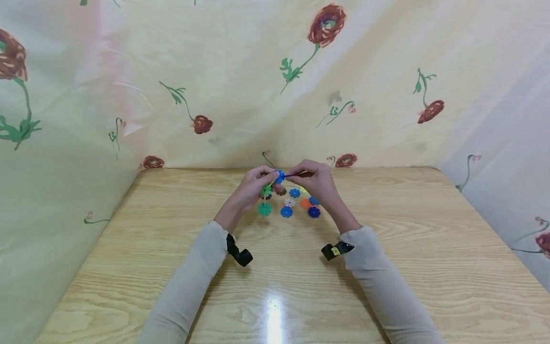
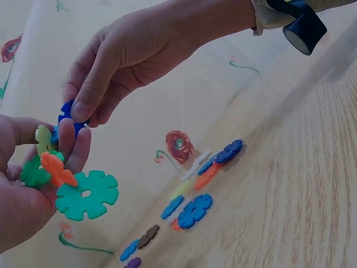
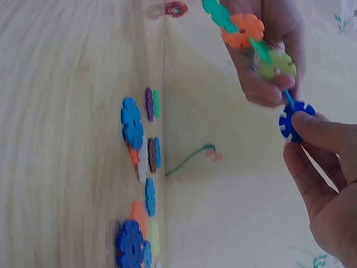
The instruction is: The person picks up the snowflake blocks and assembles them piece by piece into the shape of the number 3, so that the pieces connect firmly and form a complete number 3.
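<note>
In the head view my left hand grips a short chain of slotted plastic flower discs above the table. The chain has a teal disc hanging at one end, then an orange disc, a green one, a yellow-green disc and a light blue disc at the left fingertips. Between thumb and fingers my right hand pinches a dark blue disc. Its edge meets the light blue disc, the two standing crosswise. The left fingers partly hide the chain's middle.
Below the hands, several loose discs lie on the wooden table, among them a dark blue disc, a blue disc, a white disc and a brown disc. A flowered cloth hangs behind the table.
</note>
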The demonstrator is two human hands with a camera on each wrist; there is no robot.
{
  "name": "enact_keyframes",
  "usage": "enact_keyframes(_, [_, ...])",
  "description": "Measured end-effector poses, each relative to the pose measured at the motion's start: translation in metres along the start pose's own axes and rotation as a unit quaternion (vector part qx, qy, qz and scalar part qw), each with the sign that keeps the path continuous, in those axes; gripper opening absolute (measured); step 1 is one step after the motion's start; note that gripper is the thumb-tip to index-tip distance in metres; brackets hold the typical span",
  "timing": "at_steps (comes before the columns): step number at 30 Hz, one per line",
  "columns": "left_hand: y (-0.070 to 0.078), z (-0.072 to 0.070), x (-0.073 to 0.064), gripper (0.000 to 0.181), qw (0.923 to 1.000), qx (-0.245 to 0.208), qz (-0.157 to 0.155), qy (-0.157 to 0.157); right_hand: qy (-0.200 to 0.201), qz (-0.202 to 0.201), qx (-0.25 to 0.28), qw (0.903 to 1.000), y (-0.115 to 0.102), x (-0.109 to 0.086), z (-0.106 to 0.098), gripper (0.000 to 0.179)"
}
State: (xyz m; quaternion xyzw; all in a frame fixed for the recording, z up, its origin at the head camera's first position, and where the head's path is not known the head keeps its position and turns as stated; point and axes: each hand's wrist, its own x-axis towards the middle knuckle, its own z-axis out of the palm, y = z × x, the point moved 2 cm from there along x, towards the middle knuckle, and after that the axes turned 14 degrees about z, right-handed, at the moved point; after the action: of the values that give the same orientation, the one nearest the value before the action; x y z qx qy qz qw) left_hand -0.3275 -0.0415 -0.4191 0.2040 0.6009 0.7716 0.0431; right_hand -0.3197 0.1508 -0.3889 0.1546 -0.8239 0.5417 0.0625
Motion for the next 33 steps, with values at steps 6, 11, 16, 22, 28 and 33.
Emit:
enact_keyframes(6, [0.006,0.007,0.001,0.01,0.9998,-0.001,0.014,0.012,0.031,-0.009,0.001,0.9995,-0.005,-0.002,0.0,0.006])
enact_keyframes(11, [0.004,0.01,0.001,0.012,0.9989,0.0,0.018,0.043,0.047,0.013,0.036,0.9981,0.0,-0.002,0.006,0.011])
enact_keyframes(16, [0.001,0.01,0.001,0.011,0.9974,-0.005,0.024,0.069,0.061,0.028,0.056,0.9962,0.001,-0.003,0.012,0.013])
enact_keyframes(22, [0.002,0.01,0.0,0.009,0.9969,-0.015,0.025,0.072,0.052,0.04,0.047,0.9967,0.001,-0.004,0.013,0.015])
enact_keyframes(28, [0.001,0.008,-0.001,0.01,0.9978,-0.002,0.007,0.066,-0.015,0.071,0.007,0.9974,-0.002,-0.003,0.004,0.018])
enact_keyframes(33, [0.001,0.004,-0.001,0.01,0.998,0.001,0.002,0.064,-0.08,0.104,-0.04,0.9905,0.0,-0.002,-0.01,0.026])
